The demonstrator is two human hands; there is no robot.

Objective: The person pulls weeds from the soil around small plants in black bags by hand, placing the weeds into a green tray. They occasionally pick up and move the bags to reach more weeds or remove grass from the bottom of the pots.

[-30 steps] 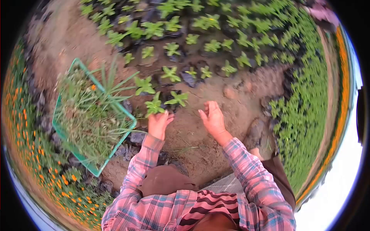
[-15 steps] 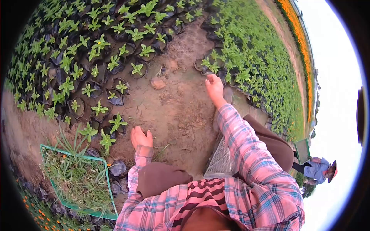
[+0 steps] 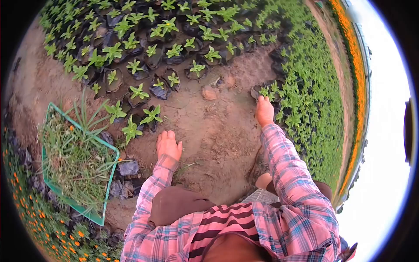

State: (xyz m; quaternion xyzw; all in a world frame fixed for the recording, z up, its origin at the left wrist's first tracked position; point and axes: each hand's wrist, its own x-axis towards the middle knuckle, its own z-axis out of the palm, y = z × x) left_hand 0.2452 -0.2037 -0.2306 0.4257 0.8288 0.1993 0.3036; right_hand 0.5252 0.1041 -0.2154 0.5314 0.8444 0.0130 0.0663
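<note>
My left hand is open just above the bare soil, fingers stretched forward and thumb apart, holding nothing. Just beyond it, a leafy seedling and another seedling grow in black plastic bags. My right hand reaches to the near corner of the right-hand plant bed, its fingers drawn together. Its fingertips are beside a small seedling and the edge of its black bag; whatever they grip is hidden.
Rows of bagged seedlings fill the far left, and a dense green bed the right. Bare soil with a clod lies between. A green-rimmed crate of pulled weeds stands at left, near orange flowers. A wire-mesh crate is beside me.
The view has turned, shifting the beds rightward and the weed crate upward. My right hand has moved closer to the corner seedling. My left hand remains over the soil, fingers straighter.
</note>
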